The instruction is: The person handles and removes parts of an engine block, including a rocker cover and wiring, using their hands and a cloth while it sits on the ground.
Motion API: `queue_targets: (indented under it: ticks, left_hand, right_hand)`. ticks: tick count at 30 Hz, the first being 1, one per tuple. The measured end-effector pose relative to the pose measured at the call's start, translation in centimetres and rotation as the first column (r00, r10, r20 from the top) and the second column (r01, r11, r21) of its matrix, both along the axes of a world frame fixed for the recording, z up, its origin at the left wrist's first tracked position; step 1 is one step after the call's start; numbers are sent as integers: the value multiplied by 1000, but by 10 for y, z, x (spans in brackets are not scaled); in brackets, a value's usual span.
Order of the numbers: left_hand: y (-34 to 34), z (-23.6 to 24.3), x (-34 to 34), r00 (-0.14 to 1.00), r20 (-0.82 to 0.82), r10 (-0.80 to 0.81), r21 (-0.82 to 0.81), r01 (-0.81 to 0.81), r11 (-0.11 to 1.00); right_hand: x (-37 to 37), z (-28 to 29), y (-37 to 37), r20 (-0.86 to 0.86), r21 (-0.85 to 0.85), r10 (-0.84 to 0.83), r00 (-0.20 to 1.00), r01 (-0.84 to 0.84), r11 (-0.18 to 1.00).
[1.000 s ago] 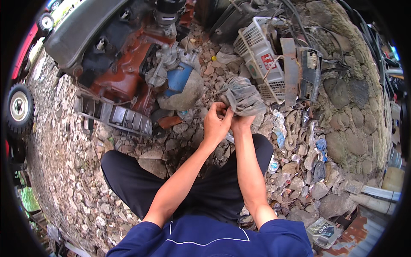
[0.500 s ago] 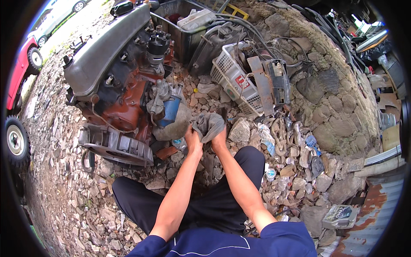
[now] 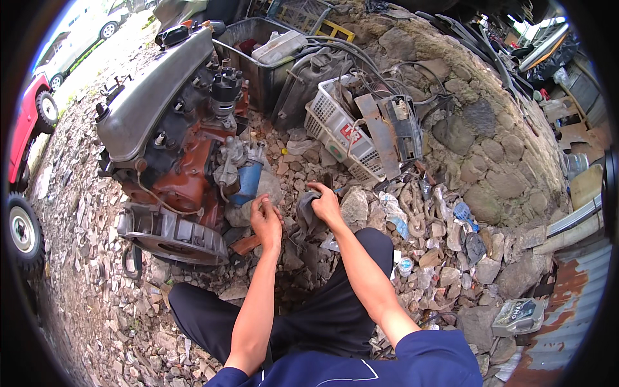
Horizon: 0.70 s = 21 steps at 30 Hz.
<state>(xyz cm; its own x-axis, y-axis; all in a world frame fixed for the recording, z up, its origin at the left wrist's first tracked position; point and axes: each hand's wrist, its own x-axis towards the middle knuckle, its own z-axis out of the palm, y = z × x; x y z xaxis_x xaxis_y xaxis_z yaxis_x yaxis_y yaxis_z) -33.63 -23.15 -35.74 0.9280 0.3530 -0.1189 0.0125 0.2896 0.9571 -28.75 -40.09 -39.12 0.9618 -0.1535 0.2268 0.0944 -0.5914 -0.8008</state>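
A crumpled grey rag (image 3: 307, 213) hangs from my right hand (image 3: 327, 204), pinched between thumb and fingers. Apart from it, my left hand (image 3: 266, 220) is empty, its fingers loosely bent and spread. That hand is just below the blue oil filter (image 3: 250, 182) on the side of an engine (image 3: 187, 174). The engine has a reddish-brown block, a long grey valve cover (image 3: 158, 90) and a black distributor (image 3: 225, 85) on top. Its round metal bell housing (image 3: 174, 235) faces me at the lower end.
Broken stones and litter (image 3: 445, 245) cover the ground around my legs. Beyond my hands stand a white plastic crate (image 3: 338, 132) with metal parts, a dark jerrycan (image 3: 309, 84) and a black bin (image 3: 258, 68). A stone slope (image 3: 490, 148) rises on the right, above rusty corrugated sheet (image 3: 567, 309).
My left hand has let go of the rag and moved left, toward the oil filter. The rag now hangs from my right hand alone. The view has shifted slightly.
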Motion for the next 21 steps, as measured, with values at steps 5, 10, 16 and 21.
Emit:
queue_targets:
  ticks: [5, 10, 16, 21]
  left_hand:
    - [5, -5, 6, 995, -30, -90, 252, 95, 963]
    - [2, -12, 10, 969, -184, -167, 402, 229, 886]
    - [1, -32, 13, 990, 3, -138, 719, 94, 689]
    - [-8, -21, 10, 972, -155, -179, 712, 235, 661]
  right_hand:
    - [2, 1, 6, -254, 266, 157, 954, -87, 960]
    - [-16, 23, 5, -314, 415, 552, 773, -411, 812]
    - [-36, 42, 19, -224, 18, 471, 853, -480, 877]
    - [-24, 27, 3, -428, 18, 636, 642, -697, 716]
